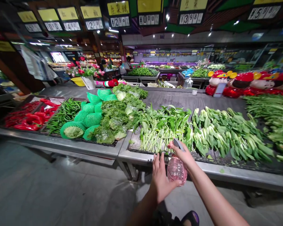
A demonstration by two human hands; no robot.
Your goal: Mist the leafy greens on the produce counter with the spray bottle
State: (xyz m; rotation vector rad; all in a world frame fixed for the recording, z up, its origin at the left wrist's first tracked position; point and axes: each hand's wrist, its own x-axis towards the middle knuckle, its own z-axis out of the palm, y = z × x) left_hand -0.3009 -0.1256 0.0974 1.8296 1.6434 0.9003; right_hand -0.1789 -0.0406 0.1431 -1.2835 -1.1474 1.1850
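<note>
While right hand (183, 154) closes around the spray bottle (176, 171) by its top, left hand (160, 180) is half open at bottle's 8 o'clock, contact unclear; leafy greens (163, 125) at 11.

L hand (160, 179) open, fingers (157, 160) slightly spread fwd; R hand (182, 154) curled, R arm (209, 193) extended.

Indoor market hall with a smooth grey floor (61, 182). A long display stand (172, 99) with a metal front edge crosses it. Yellow-topped price signs (193, 17) hang overhead, 1 reading ¥3.98. Beyond are green ceiling panels (182, 29), small bright lights (153, 36) and a purple-lit far wall (141, 52).
</note>
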